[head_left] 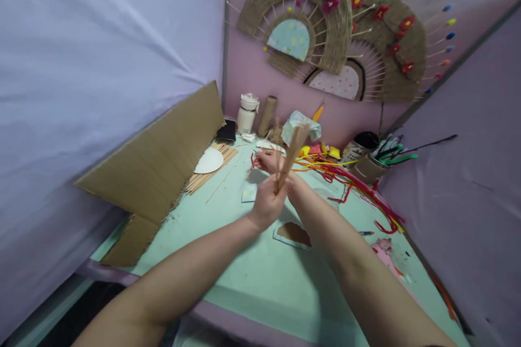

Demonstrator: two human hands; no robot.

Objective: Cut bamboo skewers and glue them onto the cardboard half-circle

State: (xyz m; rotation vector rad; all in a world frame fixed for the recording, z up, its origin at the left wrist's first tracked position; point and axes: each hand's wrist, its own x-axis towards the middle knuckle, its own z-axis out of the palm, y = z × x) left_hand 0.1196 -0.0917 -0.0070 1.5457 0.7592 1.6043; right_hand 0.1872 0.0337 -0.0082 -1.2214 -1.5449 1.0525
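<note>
My left hand (269, 203) is closed around an upright bundle of thin wooden sticks (293, 154) above the table. Beyond it, my right arm crosses behind the bundle. My right hand (269, 161) is low over the table with its fingers curled together; what they hold, if anything, is too small to make out. Right at its fingertips shows a small red piece (252, 161), like pipe cleaner. A white paper piece (272, 146) lies just behind that hand. Below my wrists lies a half-round cardboard piece (293, 234) with a pale patterned edge.
A large cardboard sheet (163, 157) leans at left beside more sticks (199, 181) under a white half-disc (209, 161). A white bottle (247, 115) and a brown roll (267, 116) stand behind. Red and yellow pipe cleaners (350, 179) and a pen holder (368, 168) are at right.
</note>
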